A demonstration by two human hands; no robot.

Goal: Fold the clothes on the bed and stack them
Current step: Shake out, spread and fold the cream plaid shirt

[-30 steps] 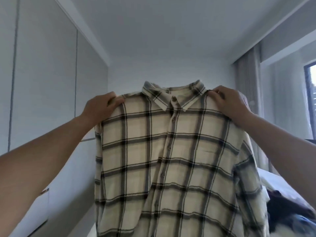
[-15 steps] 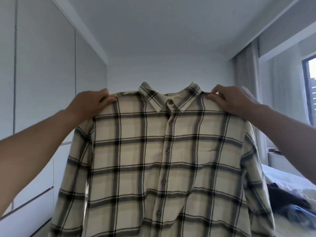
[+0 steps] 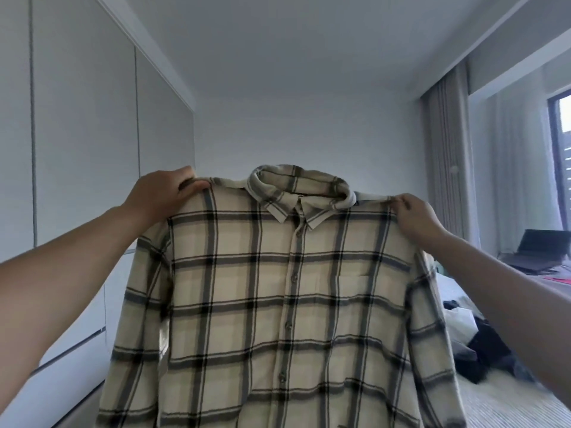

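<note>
From the head camera, your left hand (image 3: 160,196) grips one shoulder seam of the plaid button-up shirt (image 3: 278,304), fingers curled over the fabric, and your right hand (image 3: 412,214) pinches the other shoulder. The shirt hangs in the air in front of you, buttoned front facing you, sleeves drooping at both sides, well above the bed (image 3: 494,406), where dark clothes (image 3: 482,350) lie in a heap at your right. To fold it well, keep both shoulders level and the cloth taut, then lower it face down onto a bare stretch of bed, away from the heap, so the sleeves fall flat.
</note>
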